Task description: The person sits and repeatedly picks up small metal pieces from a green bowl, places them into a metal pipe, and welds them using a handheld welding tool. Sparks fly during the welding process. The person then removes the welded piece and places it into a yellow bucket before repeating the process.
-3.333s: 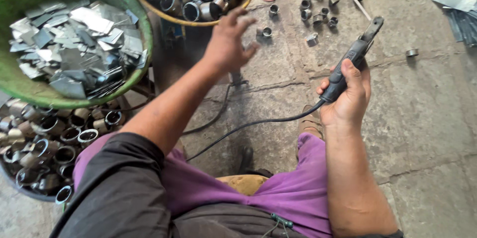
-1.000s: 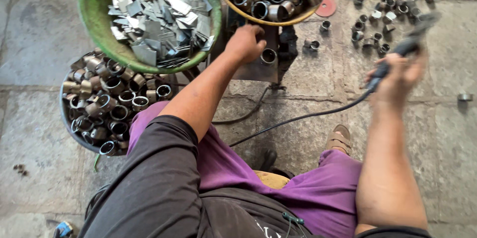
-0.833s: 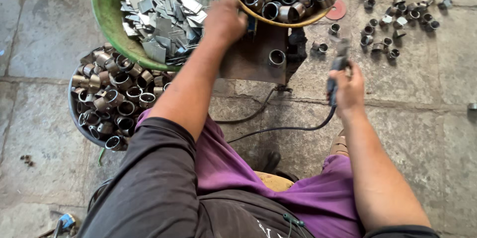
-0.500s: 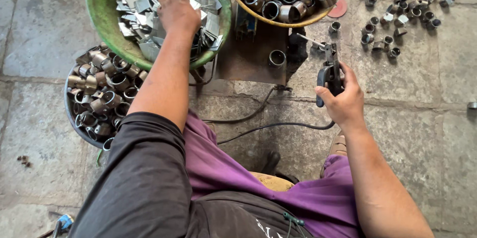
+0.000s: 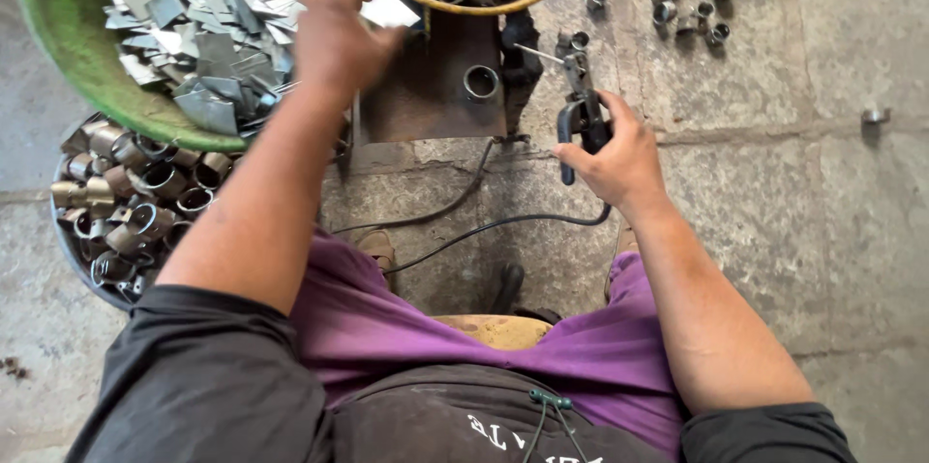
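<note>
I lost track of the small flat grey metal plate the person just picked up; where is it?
In the head view, upper middle: the small flat grey metal plate is in the left hand, beside the green bowl's rim, above the rusty steel block.

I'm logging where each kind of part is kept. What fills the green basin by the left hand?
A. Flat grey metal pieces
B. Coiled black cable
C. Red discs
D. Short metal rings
A: the green basin holds a heap of flat grey metal pieces, and the left hand has one thin plate at its fingertips.
</note>
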